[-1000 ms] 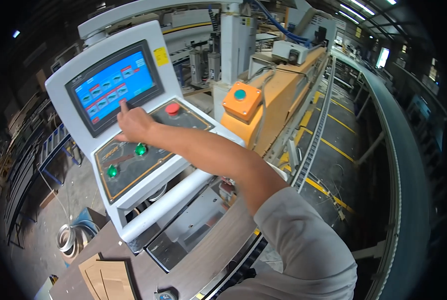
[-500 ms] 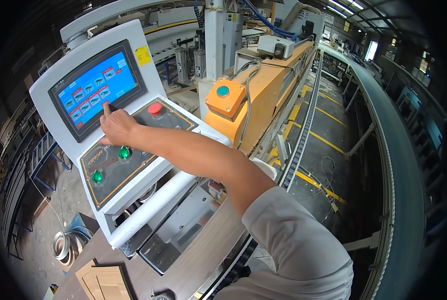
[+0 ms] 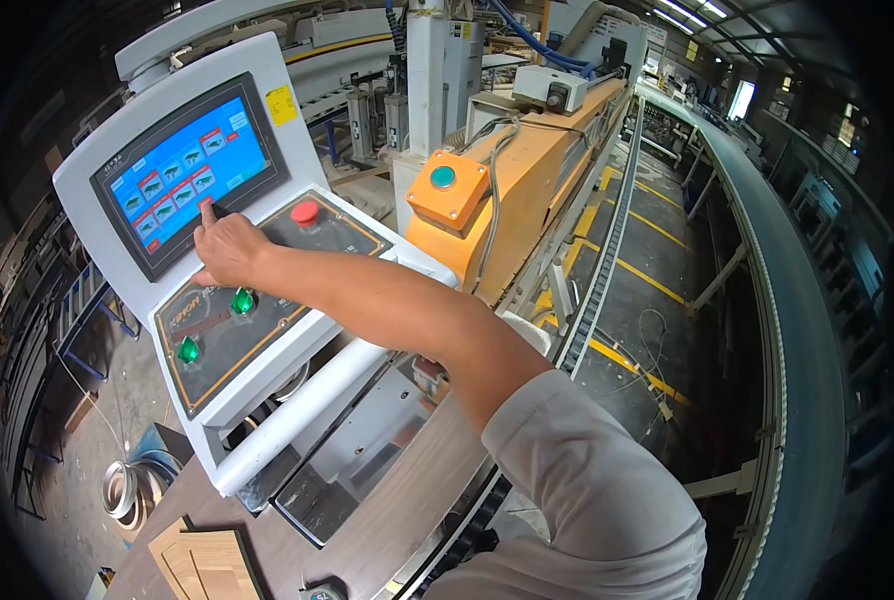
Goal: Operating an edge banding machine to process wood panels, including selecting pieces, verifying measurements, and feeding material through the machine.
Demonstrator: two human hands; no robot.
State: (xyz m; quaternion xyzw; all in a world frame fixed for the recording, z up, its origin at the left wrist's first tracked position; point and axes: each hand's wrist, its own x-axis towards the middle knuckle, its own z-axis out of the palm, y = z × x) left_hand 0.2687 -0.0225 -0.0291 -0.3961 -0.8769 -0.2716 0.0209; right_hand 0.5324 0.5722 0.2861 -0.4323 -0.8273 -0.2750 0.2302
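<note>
My right hand (image 3: 232, 250) reaches across from the lower right, its index finger stretched to the lower edge of a touchscreen (image 3: 182, 165) with a blue display and rows of small picture tiles. Nothing is held in it; the thumb stands apart and the other fingers are curled. Below the screen, on the dark control panel (image 3: 207, 375), are a red mushroom button (image 3: 305, 213) and two green knobs, the upper knob (image 3: 243, 300) close under my wrist and the lower knob (image 3: 189, 349) further left. My left hand is out of view.
An orange box (image 3: 448, 192) with a green button sits on the orange machine housing (image 3: 527, 165). A long conveyor (image 3: 757, 230) runs along the right. Wooden panel pieces (image 3: 212, 562) and a tape measure (image 3: 323, 590) lie on the brown surface below.
The console has shifted slightly left in view along with my hand. My index finger stays at the screen's lower edge.
</note>
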